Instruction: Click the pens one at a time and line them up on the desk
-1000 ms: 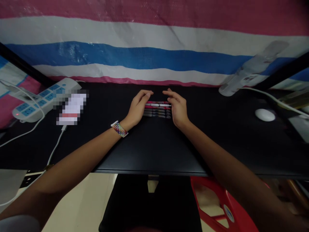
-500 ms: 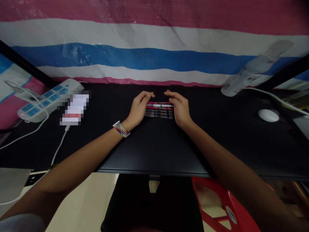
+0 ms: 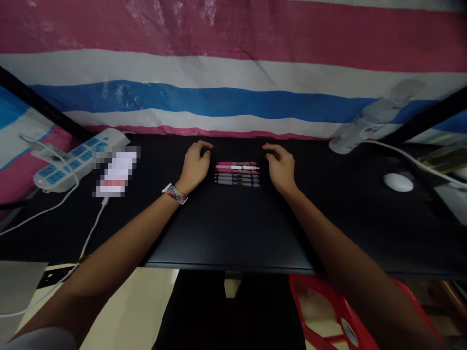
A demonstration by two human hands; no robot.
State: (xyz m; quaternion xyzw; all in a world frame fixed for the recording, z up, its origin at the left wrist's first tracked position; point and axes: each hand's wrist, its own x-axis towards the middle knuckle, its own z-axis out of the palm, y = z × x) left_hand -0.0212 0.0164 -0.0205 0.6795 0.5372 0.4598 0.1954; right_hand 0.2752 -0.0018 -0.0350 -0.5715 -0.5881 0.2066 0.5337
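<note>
Several pens (image 3: pixel 236 174) lie side by side on the black desk (image 3: pixel 226 223), their lengths running left to right. Pink and white ones are at the far side of the row, and clear grey ones at the near side. Just left of the pens rests my left hand (image 3: pixel 196 165), a woven bracelet on its wrist, the fingers loosely curved and apart with nothing in them. My right hand (image 3: pixel 280 167) is beyond the pens' right ends, also empty, thumb and fingers apart. Neither hand touches the pens.
At the left are a white power strip (image 3: pixel 82 160), a pixelated phone (image 3: pixel 116 172) and white cables. To the right are a clear bottle (image 3: pixel 368 126) and a white mouse (image 3: pixel 398 182). A striped sheet (image 3: pixel 233 73) hangs behind; a red stool (image 3: pixel 328 311) is below.
Both hands have moved apart, away from the ends of the pens, the left one leftward and the right one rightward. The whole row of pens now shows. The view has tilted slightly up.
</note>
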